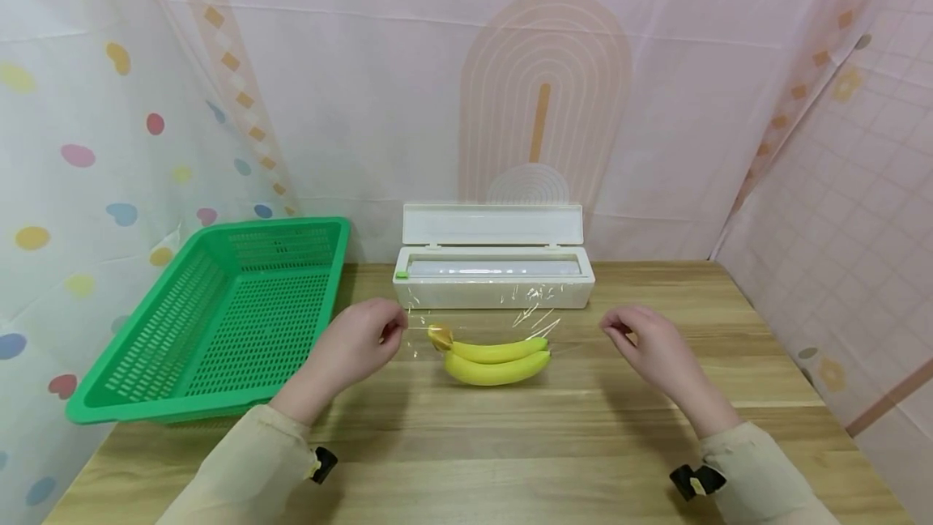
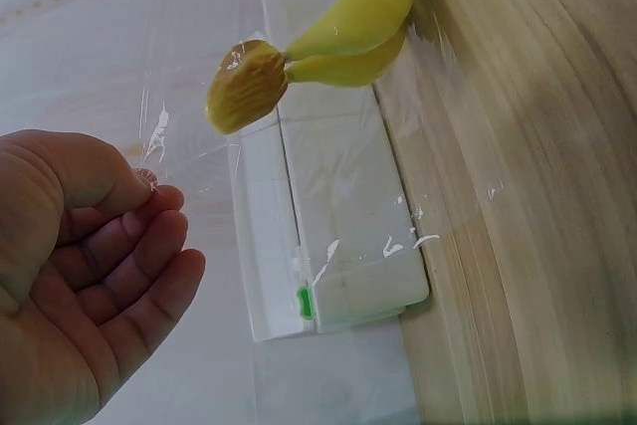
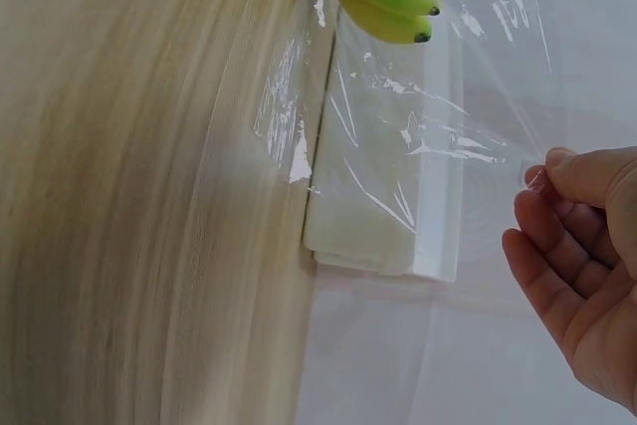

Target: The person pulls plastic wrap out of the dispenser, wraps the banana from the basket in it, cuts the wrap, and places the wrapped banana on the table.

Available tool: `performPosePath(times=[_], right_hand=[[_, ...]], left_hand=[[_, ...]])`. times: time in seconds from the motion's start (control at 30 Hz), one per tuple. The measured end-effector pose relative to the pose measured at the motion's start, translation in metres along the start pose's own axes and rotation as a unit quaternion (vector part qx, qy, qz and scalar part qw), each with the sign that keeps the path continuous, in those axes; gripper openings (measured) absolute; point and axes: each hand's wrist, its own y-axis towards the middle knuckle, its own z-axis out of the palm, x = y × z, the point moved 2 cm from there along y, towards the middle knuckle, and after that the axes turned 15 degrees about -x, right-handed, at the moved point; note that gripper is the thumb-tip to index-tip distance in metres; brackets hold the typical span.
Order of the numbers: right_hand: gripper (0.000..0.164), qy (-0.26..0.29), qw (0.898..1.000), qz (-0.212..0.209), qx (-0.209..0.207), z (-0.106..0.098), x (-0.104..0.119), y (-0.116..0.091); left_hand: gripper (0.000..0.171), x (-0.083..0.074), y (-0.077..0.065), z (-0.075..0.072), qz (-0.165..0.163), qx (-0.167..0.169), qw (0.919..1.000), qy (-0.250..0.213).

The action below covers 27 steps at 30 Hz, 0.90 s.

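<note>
Clear plastic wrap [image 1: 535,318] stretches between my two hands, in front of the white wrap dispenser [image 1: 496,292]. My left hand [image 1: 364,335] pinches one corner of it between thumb and forefinger. At the other side my right hand [image 1: 645,343] pinches the opposite corner, as the right wrist view also shows. Between the hands is a pair of yellow bananas [image 1: 496,367], stem to the left and greenish tips to the right. The film passes close to them; whether it touches them I cannot tell. The dispenser's lid [image 1: 492,225] stands raised, with a roll [image 1: 496,268] inside.
A green plastic basket [image 1: 255,339] stands at the left of the wooden table [image 1: 525,460], near my left forearm. Patterned curtains [image 1: 364,104] hang behind the table and on both sides. A small green slider [image 2: 306,303] sits at the dispenser's left end.
</note>
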Motion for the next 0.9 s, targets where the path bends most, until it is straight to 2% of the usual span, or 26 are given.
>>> performPosePath(times=[0.9], right_hand=[[0.007,0.019,0.999,0.045,0.011,0.021,-0.015,0.011]], left_hand=[[0.012,0.015,0.017,0.009,-0.039,0.043,0.9978,-0.031]])
